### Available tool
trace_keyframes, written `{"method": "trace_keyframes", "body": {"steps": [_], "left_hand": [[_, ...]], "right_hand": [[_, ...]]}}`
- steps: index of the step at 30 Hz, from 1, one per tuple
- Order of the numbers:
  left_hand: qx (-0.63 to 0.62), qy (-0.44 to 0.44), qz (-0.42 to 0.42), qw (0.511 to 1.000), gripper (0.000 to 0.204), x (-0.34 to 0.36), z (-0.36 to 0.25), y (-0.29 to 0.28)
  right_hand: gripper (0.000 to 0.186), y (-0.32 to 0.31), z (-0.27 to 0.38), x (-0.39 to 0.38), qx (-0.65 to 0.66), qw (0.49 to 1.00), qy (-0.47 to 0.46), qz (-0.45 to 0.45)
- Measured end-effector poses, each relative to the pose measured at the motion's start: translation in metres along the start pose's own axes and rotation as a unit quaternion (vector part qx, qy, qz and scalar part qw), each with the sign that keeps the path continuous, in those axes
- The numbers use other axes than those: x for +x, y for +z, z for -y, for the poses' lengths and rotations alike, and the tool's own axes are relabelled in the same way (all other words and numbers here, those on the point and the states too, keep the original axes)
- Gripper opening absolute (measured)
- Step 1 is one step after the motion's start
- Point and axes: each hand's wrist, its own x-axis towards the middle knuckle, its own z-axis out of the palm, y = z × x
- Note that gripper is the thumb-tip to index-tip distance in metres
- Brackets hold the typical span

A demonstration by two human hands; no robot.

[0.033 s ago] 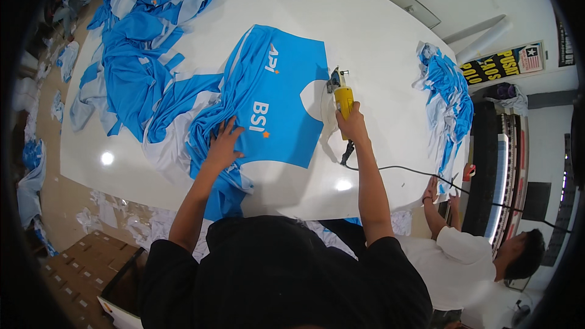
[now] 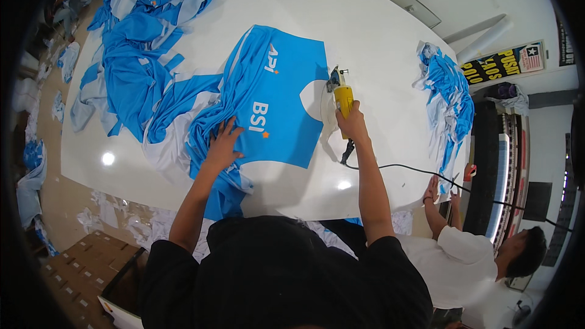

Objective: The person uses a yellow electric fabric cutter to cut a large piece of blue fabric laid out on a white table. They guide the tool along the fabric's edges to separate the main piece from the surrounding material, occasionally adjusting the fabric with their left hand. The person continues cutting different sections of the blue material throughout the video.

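Cutting printed blue fabric on a white counter (image 2: 378, 36).

The blue fabric panel (image 2: 286, 85) lies mid-counter; the right hand (image 2: 352, 123), at its three o'clock, has its grip clamped on a yellow electric cutter (image 2: 342, 96), blade probably at the neckline. The left hand (image 2: 223, 146) presses flat, fingers spread, at seven o'clock.

blue fabric heap (image 2: 131, 55), second scrap pile (image 2: 451, 100), seated co-worker (image 2: 469, 262)

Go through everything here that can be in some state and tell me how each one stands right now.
Left hand: flat, fingers spread, pressing the blue fabric panel.
Right hand: closed around the yellow electric cutter.
Blue fabric panel: spread flat.
Cutter cord: trailing off the white table.
Fabric heap: crumpled.
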Motion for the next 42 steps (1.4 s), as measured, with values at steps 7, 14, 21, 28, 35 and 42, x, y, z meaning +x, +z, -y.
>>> {"method": "trace_keyframes", "body": {"steps": [7, 14, 21, 28, 35, 42], "left_hand": [[-0.007, -0.004, -0.001, 1.000, 0.080, 0.000, -0.005, -0.004], [-0.020, -0.004, -0.007, 1.000, 0.079, -0.002, -0.005, -0.006], [-0.022, -0.029, 0.014, 0.999, 0.079, -0.002, -0.005, -0.007], [0.060, -0.074, 0.061, 0.994, 0.073, 0.009, -0.030, -0.018], [0.015, -0.142, -0.309, 0.940, 0.072, 0.249, -0.087, 0.014], [0.187, 0.394, 0.116, 0.892, 0.085, 0.263, -0.214, 0.103]], "right_hand": [[0.058, -0.007, 0.003, 0.034, -0.009, 1.000, -0.025, 0.007], [0.060, -0.013, 0.014, 0.086, -0.015, 0.999, -0.042, 0.018], [0.063, -0.016, 0.036, 0.140, -0.035, 0.998, -0.046, 0.032], [0.071, -0.018, 0.046, 0.218, -0.035, 0.999, -0.021, 0.011], [0.062, -0.053, -0.036, 0.171, 0.229, 0.970, 0.046, -0.063], [0.053, -0.180, -0.122, 0.038, 0.301, 0.938, 0.132, -0.108]]}}
